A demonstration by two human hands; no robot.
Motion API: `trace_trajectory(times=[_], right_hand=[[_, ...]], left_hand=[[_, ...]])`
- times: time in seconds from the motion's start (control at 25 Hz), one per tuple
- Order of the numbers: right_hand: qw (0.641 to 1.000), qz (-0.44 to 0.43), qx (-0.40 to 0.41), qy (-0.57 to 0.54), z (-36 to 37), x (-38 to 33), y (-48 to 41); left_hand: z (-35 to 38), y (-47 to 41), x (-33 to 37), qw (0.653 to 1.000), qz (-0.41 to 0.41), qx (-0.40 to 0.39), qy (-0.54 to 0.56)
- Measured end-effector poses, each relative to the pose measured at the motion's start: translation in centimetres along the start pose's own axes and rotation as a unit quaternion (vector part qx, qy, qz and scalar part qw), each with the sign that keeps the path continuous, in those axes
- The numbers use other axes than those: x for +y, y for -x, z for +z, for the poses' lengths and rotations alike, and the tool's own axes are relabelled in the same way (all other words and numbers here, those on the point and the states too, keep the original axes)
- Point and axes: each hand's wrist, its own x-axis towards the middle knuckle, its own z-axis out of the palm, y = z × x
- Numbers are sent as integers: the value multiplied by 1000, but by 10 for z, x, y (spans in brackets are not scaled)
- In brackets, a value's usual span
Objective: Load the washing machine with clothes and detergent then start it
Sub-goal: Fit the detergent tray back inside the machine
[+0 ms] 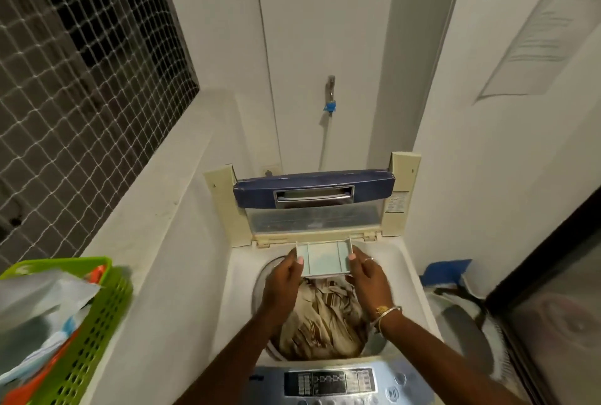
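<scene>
Two hands held the tray (325, 258) by its sides, left hand (286, 277) and right hand (366, 274) pinching its edges, above the clothes (325, 317) in the drum (260, 277), below the raised lid (312, 186). Keeping it level, with even pressure on both sides, would probably stop it jamming.

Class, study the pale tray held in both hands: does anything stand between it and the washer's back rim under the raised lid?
Nothing visible does. The left hand and right hand hold the tray close to the back rim; the clothes lie lower, in the drum.
</scene>
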Motion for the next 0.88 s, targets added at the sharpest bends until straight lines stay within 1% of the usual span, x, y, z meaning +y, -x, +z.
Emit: trace_trajectory(times=[0.08, 0.2, 0.28, 0.4, 0.52, 0.68, 0.76, 0.88], right_hand=[[999, 0, 21, 28, 11, 13, 1], [998, -2, 43, 54, 24, 28, -4], [996, 22, 53, 62, 33, 41, -14], [996, 52, 42, 67, 43, 61, -34], [995, 59, 30, 81, 50, 75, -59], [987, 66, 31, 146, 59, 105, -84], [981, 79, 28, 174, 64, 121, -92], [976, 64, 35, 203, 68, 136, -104]], left_hand=[[10, -5, -21, 1000, -9, 11, -15], [21, -20, -50, 1000, -25, 7, -5], [27, -36, -64, 999, -40, -2, -3], [34, -61, -77, 997, -70, -8, 20], [45, -89, -92, 994, -105, -8, 42], [57, -111, -107, 988, -156, 1, 23], [60, -117, -110, 988, -153, 6, 6], [65, -127, -113, 988, -152, 11, -24]])
